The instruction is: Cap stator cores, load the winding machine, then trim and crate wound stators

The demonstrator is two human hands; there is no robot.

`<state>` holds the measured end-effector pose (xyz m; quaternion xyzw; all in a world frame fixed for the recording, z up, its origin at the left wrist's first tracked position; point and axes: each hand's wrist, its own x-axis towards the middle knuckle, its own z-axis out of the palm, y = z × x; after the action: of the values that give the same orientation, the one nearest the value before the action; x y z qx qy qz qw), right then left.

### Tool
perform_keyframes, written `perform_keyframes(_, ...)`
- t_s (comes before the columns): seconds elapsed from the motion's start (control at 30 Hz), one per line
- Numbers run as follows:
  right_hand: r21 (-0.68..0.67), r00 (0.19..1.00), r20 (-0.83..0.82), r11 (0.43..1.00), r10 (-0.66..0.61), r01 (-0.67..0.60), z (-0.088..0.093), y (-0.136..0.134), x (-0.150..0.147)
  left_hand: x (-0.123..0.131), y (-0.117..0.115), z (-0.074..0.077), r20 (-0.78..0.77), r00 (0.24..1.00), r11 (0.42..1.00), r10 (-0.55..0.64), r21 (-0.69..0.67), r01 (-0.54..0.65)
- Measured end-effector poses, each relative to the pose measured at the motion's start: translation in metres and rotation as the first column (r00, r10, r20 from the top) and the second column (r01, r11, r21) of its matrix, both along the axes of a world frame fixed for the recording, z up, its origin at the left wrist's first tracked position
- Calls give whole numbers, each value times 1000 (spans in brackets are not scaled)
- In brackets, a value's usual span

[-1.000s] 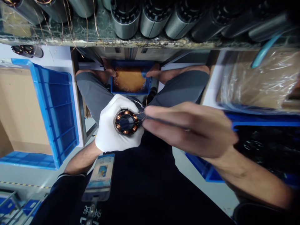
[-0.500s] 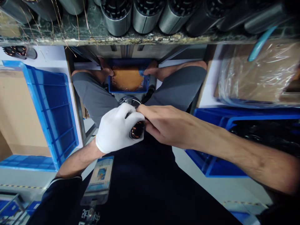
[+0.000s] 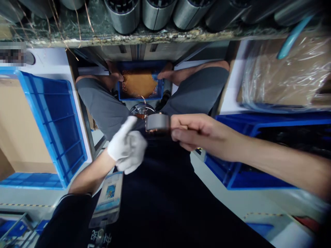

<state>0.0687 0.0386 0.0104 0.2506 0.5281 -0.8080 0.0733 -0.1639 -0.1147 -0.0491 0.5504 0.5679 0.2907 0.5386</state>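
My right hand (image 3: 195,134), bare, has its fingers closed on one end of a motor stator (image 3: 157,122). This is a short grey metal cylinder with dark ends and bits of copper showing, and it lies sideways over my lap. My left hand (image 3: 128,148) wears a white glove and is apart from the stator, to its left. Its thumb points up, and the other fingers are loosely bent and blurred, with nothing visible in them. Just beyond the stator is a round shiny metal rim (image 3: 142,107) with a copper-coloured strand by it.
A stone-topped bench (image 3: 98,38) with several larger grey cylinders (image 3: 157,15) runs across the front. Between my feet sits a blue bin (image 3: 141,97) with copper scraps. Blue crates stand at left (image 3: 53,117) and right (image 3: 227,172). Plastic-wrapped cardboard (image 3: 281,79) lies at the right.
My left hand has let go of the stator and moved left and down. My right hand has moved slightly right, holding the stator, which is now turned sideways.
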Motion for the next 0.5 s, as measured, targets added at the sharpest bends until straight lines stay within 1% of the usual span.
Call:
perform_keyframes(0.03, -217, 993, 65, 970, -98, 110, -7, -8, 5, -2, -5, 2, 18, 999, 998, 42, 40, -43)
perform_keyframes(0.07, -377, 977, 130, 903, -169, 206, -14, -16, 9, -3, -6, 6, 31, 996, 990, 87, 110, -90)
perform_keyframes(0.1, -477, 965, 171, 840, -200, 259, -18, -23, 11, -4, -5, 9, 31, 993, 972, 117, 202, -121)
perform_keyframes(0.13, -517, 962, 174, 812, -209, 270, -20, -27, 12, -4, -2, 12, 16, 992, 947, 123, 296, -123)
perform_keyframes(0.17, -500, 973, 136, 834, -189, 232, -21, -28, 13, -3, 4, 15, -8, 993, 922, 115, 372, -103)
perform_keyframes(0.2, -406, 987, 65, 900, -144, 158, -20, -27, 12, 0, 10, 17, -31, 995, 917, 97, 391, -77)
perform_keyframes(0.23, -218, 998, -16, 974, -62, 57, -17, -22, 11, 4, 17, 18, -18, 998, 941, 65, 334, -55)
perform_keyframes(0.27, 30, 996, -82, 999, 45, -43, -14, -14, 10, 9, 22, 19, 63, 998, 980, 11, 199, -23)
perform_keyframes(0.3, 269, 982, -108, 956, 152, -118, -10, -5, 9, 14, 26, 21, 207, 977, 999, -49, 8, 48)
perform_keyframes(0.33, 459, 966, -101, 872, 239, -168, -5, 6, 9, 18, 28, 22, 369, 926, 972, -80, -176, 154)
perform_keyframes(0.37, 592, 950, -87, 783, 300, -193, -1, 16, 10, 22, 29, 24, 484, 871, 922, -82, -294, 251)
perform_keyframes(0.4, 680, 941, -84, 709, 328, -186, 3, 25, 11, 24, 29, 27, 510, 857, 896, -76, -342, 283)
perform_keyframes(0.43, 737, 938, -85, 655, 335, -167, 6, 33, 13, 25, 28, 29, 438, 896, 916, -73, -325, 234)
perform_keyframes(0.47, 776, 940, -83, 613, 330, -147, 8, 39, 16, 25, 28, 32, 279, 958, 962, -66, -238, 135)
perform_keyframes(0.5, 796, 946, -76, 590, 316, -133, 9, 42, 19, 24, 28, 34, 89, 995, 994, -47, -90, 55)
